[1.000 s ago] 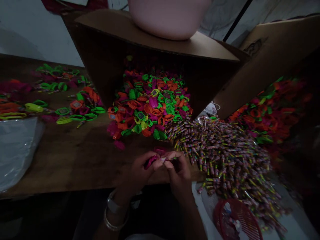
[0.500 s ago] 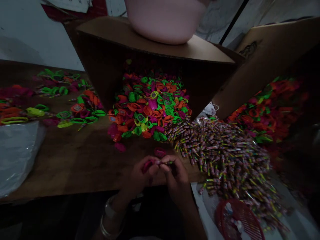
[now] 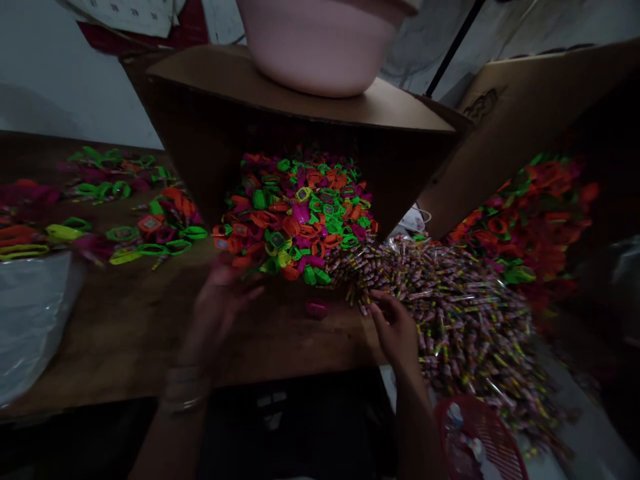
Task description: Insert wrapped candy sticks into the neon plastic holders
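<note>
My left hand [image 3: 220, 307] is blurred, its fingers apart at the near left edge of a heap of bright plastic toy watches [image 3: 305, 220] in orange, green, pink and yellow. No held item can be made out in it. At the left edge of a large pile of small wrapped candy sticks [image 3: 465, 300], the thumb and forefinger of my right hand [image 3: 397, 330] pinch a stick; the fingertips partly hide it. Between both hands a single pink toy watch [image 3: 317, 309] lies on the wooden table [image 3: 280, 347].
An open cardboard box [image 3: 200, 77] on its side surrounds the watch heap, with a pink basin [image 3: 320, 47] on top. More watches [image 3: 150, 227] lie left, near a clear plastic bag [image 3: 30, 320]. Another heap [image 3: 535, 220] stands right. A red basket [image 3: 505, 433] sits front right.
My hands were together over the table, holding a pink toy watch and a small stick. They have parted: the left to the watch heap, the right to the candy sticks. The held watch is out of sight.
</note>
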### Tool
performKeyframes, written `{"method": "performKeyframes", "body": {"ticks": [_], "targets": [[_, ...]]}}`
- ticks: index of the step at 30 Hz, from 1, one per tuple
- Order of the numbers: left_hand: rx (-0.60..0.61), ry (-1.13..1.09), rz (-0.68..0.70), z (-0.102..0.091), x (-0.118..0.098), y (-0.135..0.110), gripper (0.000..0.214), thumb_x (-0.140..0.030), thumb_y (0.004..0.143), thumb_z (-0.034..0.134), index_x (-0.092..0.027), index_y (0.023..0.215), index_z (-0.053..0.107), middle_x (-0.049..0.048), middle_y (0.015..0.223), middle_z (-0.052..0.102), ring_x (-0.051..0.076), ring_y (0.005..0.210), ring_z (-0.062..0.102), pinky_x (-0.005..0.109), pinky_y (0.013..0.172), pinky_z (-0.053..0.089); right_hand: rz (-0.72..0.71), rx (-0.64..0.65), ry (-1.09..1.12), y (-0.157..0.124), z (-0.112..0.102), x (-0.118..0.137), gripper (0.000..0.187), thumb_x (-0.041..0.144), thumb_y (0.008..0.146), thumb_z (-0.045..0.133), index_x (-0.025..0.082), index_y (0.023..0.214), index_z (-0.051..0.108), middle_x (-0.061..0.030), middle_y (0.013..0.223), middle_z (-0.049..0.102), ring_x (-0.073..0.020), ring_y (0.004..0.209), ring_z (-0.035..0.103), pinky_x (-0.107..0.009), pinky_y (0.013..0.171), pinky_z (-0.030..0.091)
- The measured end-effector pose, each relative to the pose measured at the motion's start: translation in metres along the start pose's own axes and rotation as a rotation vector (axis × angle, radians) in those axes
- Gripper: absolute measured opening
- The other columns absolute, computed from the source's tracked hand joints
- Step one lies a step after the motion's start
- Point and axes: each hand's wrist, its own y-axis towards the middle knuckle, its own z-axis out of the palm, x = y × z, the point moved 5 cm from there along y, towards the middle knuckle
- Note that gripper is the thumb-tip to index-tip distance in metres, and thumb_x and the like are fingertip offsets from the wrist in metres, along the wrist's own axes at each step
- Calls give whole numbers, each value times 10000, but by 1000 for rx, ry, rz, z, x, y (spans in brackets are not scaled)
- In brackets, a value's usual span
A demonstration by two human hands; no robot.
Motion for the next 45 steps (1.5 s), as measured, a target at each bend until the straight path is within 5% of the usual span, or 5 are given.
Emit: {"method": "performKeyframes", "body": {"ticks": [9, 22, 26, 33, 45], "targets": [[400, 823, 376, 135, 55, 44, 274, 20, 673, 579, -163, 844, 689, 103, 1120, 663, 289, 1209, 474, 470, 1086, 284, -131, 336, -658, 59, 33, 3, 322, 29, 768, 502, 155, 1007, 678, -157, 1212, 602, -266, 1085, 547, -348, 932, 405], [218, 276, 162, 91, 45, -5, 289, -329, 721, 643, -165, 936, 540, 24, 870, 628, 165, 810, 619, 286, 710, 500, -106, 370, -566, 70, 40, -4, 395, -44, 766, 422, 105, 1091, 589, -190, 1127, 613, -232, 1002, 582, -319, 865, 421], [269, 171, -81, 79, 47, -31, 372, -356, 671, 671, -151, 976, 610, 46, 885, 659, 183, 792, 616, 277, 654, 490, -132, 295, -327, 54, 33, 12, 270, 43, 790, 462, 122, 1000, 612, -152, 1067, 633, -222, 967, 600, -336, 857, 459], [278, 331, 6, 70, 38, -44, 255, -296, 621, 712, -161, 810, 607, -12, 763, 619, 150, 738, 564, 243, 680, 447, 19, 300, 685, -18, 38, 60, 119, 292, 750, 665, 231, 850, 684, -7, 822, 716, -153, 700, 651, -284, 663, 526], [405, 312, -68, 75, 25, -60, 227, -299, 671, 681, -167, 839, 603, -49, 656, 553, 107, 608, 491, 209, 586, 401, -116, 331, 561, -18, 29, 70, 116, 215, 786, 631, 233, 846, 730, -28, 837, 727, -168, 781, 669, -280, 711, 533]]}}
